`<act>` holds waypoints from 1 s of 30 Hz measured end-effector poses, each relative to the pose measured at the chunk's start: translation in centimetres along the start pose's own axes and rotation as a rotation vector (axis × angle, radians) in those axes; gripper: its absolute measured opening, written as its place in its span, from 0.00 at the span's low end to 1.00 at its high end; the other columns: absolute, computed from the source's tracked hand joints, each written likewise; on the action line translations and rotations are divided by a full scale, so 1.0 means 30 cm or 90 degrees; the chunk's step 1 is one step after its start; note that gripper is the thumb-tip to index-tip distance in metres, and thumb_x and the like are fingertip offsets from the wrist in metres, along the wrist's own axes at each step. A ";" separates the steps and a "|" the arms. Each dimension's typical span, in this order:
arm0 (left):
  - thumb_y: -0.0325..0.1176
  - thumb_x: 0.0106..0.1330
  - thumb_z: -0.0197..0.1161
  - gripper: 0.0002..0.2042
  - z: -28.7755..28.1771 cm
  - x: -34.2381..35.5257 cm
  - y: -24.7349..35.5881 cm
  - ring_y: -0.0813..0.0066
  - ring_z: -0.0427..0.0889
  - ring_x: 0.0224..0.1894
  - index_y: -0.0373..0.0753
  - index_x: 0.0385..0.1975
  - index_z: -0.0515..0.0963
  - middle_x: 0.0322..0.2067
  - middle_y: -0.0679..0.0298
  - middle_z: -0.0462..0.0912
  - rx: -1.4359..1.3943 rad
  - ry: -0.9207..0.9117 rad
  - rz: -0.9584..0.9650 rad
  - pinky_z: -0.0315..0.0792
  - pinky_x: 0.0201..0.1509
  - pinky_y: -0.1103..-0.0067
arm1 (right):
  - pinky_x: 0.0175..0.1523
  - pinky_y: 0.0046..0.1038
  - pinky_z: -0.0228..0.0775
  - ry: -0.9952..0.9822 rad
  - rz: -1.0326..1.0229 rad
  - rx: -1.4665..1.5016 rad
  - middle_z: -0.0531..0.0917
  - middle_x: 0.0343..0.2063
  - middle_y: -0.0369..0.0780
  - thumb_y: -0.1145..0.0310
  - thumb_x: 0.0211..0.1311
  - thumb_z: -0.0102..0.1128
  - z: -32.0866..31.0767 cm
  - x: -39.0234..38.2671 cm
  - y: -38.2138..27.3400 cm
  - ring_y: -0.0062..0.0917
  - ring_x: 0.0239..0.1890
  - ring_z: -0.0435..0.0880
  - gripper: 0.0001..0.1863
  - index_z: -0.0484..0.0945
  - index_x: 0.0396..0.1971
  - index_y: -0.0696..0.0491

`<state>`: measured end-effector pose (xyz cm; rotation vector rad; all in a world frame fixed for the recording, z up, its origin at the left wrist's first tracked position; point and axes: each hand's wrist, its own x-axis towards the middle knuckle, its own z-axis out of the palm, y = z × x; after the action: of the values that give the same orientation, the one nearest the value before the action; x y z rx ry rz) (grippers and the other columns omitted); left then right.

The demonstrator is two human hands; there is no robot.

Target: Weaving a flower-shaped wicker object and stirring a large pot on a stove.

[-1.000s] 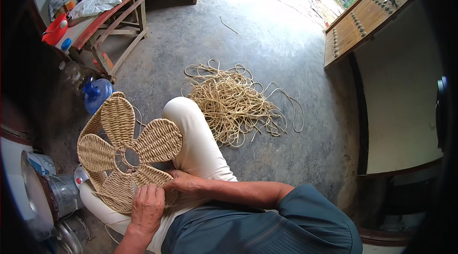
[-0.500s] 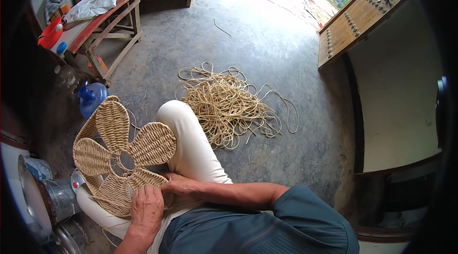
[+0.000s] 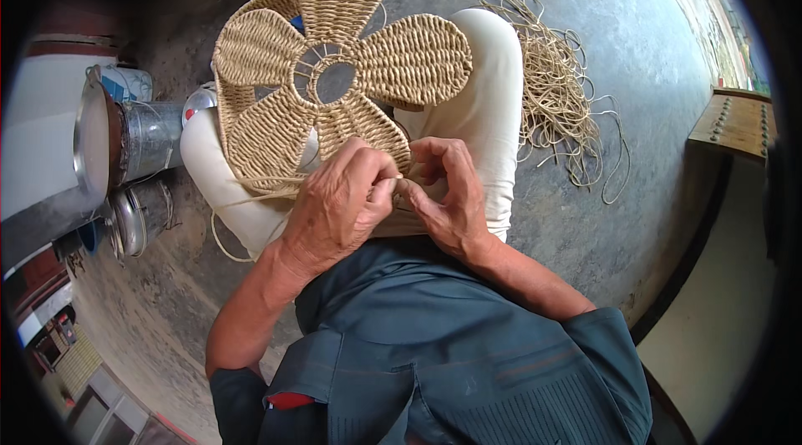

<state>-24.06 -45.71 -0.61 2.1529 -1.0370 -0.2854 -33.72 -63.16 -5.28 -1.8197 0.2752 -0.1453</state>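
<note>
Woven flower-shaped piece (image 3: 369,69) is seen upper centre, cord (image 3: 274,193) pinched in fingers of left hand (image 3: 347,198); closure of right hand (image 3: 454,198) cannot be told.

Left head-worn fisheye — facing steeply down, near the left hand (image 3: 341,198) and right hand (image 3: 458,201).

Tan, rib-patterned woven flower (image 3: 373,66)

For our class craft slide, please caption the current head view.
Left hand and right hand close together at the near edge of a woven flower, with a cord heap on the floor.
</note>
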 end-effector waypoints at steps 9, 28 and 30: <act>0.28 0.75 0.66 0.05 -0.094 0.036 0.019 0.81 0.78 0.40 0.35 0.43 0.79 0.37 0.67 0.80 -0.240 0.113 -0.097 0.74 0.47 0.80 | 0.44 0.33 0.78 -0.060 -0.104 -0.002 0.84 0.35 0.43 0.76 0.68 0.70 0.004 0.083 -0.010 0.32 0.37 0.85 0.08 0.82 0.44 0.58; 0.33 0.80 0.62 0.08 -0.177 -0.210 -0.130 0.86 0.76 0.30 0.35 0.46 0.79 0.36 0.66 0.83 -0.381 0.210 -0.441 0.71 0.33 0.87 | 0.48 0.38 0.79 0.426 0.416 -0.882 0.89 0.43 0.45 0.49 0.77 0.61 -1.877 -0.082 0.779 0.40 0.43 0.88 0.24 0.82 0.60 0.52; 0.30 0.79 0.62 0.06 -0.133 -0.218 -0.061 0.85 0.77 0.25 0.34 0.46 0.76 0.36 0.64 0.83 -0.380 0.190 -0.500 0.71 0.24 0.87 | 0.61 0.41 0.75 0.404 0.179 -0.868 0.88 0.54 0.47 0.47 0.75 0.64 -1.390 0.063 0.574 0.43 0.55 0.85 0.29 0.81 0.65 0.51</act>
<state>-25.34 -37.99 0.32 1.8587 0.1088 -0.5323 -43.91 -106.78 -10.95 -2.9942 1.3137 -0.3993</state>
